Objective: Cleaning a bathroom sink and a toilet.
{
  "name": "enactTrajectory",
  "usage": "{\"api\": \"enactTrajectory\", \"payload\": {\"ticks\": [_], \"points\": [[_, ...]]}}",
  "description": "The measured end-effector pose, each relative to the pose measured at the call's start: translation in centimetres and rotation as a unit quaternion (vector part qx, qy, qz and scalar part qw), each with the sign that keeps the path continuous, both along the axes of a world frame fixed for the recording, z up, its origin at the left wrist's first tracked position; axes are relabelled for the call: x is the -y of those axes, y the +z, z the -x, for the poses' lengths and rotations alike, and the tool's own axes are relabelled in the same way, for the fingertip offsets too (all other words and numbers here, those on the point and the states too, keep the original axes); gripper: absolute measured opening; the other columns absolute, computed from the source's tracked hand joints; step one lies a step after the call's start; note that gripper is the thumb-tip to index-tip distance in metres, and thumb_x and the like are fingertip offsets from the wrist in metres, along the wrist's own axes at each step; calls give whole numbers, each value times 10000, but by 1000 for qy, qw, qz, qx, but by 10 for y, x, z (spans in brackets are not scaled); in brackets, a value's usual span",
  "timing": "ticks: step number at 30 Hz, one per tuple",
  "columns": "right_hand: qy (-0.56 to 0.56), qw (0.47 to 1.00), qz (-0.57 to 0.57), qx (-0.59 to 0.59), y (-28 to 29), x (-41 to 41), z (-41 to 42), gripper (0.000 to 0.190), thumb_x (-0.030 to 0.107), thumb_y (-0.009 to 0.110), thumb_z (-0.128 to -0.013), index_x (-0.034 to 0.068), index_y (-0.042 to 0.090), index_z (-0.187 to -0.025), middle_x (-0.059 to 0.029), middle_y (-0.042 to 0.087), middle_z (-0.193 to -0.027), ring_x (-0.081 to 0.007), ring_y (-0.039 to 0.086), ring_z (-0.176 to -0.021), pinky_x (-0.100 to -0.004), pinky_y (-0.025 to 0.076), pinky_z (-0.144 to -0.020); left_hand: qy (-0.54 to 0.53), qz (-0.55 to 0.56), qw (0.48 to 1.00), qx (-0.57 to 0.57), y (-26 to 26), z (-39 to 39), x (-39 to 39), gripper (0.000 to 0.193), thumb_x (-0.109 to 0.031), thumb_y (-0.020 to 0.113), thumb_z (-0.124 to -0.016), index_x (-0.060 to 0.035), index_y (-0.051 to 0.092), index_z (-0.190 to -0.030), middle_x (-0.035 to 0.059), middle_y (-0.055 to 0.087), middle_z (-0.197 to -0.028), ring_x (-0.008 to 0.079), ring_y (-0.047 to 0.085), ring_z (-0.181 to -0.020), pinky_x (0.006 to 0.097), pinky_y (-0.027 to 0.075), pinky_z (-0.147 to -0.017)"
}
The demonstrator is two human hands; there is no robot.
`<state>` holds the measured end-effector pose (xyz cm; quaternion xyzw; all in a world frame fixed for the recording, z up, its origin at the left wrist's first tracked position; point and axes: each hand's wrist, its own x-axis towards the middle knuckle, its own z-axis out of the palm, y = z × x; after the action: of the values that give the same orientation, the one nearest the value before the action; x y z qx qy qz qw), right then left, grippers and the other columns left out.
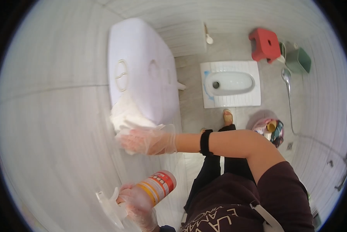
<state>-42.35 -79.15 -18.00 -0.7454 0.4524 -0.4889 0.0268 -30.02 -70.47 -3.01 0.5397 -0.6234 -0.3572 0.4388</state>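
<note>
My right hand (146,140), in a clear plastic glove, is on a white cloth (130,113) and appears to grip its near end. The cloth lies against the near end of a white wall-mounted toilet cistern (159,95). An oval two-part flush button (121,75) sits on the cistern, beyond the cloth. At lower left my left hand (137,203), gloved likewise, is wrapped around a spray bottle (159,185) near its neck. Its white trigger head (111,207) points left, and the base with a red and orange label tilts up to the right.
A white squat toilet (231,84) is set in the tiled floor. Beyond it stand a red plastic stool (266,45) and a green bin (299,61). A shower head with hose (286,76) hangs at right. A pink basin (259,124) holds several items.
</note>
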Motion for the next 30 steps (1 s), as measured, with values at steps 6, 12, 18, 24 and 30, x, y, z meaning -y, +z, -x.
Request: {"api": "enactTrajectory", "payload": {"ticks": [6,12,18,24,30], "points": [[-224,935,143,-236,-33,0,-5,453,165,458,-821,99,382,-1262,-46,347,-1332,-160,319,-1226,-316,236,-1039,-195,121,971,69,-13,-19,25,394,-352,365,-870,-35,497,-1062,199,487,-1054,317,464,-958,439,397,-788],[-320,873,195,-311,-66,2,-8,479,179,423,-835,187,309,-1300,55,325,-1314,-114,287,-1214,-287,278,-997,-162,177,970,-37,-41,15,21,286,-274,312,-850,-45,472,-789,115,436,-764,285,446,-750,389,396,-670],[-103,984,-119,84,-107,-60,-23,476,109,478,-805,75,355,-1264,-66,434,-1202,-162,395,-1132,-324,291,-984,111,256,901,-332,-62,50,28,249,-252,342,-843,-62,483,-763,111,460,-757,263,463,-776,375,383,-705],[-267,651,-353,616,-88,-71,-23,509,75,458,-814,24,291,-1293,-158,368,-1283,-291,334,-1208,-336,268,-1005,207,-203,491,-822,-40,-23,-9,246,-189,329,-867,-73,506,-742,95,519,-762,187,512,-744,340,397,-691],[-277,772,-214,530,5,-7,8,498,159,409,-886,2,228,-1322,-197,255,-1356,-304,250,-1259,-319,199,-1037,-450,-367,-177,-795,-139,-64,28,277,-168,315,-877,-87,505,-693,55,516,-697,169,503,-613,337,413,-607]]}}
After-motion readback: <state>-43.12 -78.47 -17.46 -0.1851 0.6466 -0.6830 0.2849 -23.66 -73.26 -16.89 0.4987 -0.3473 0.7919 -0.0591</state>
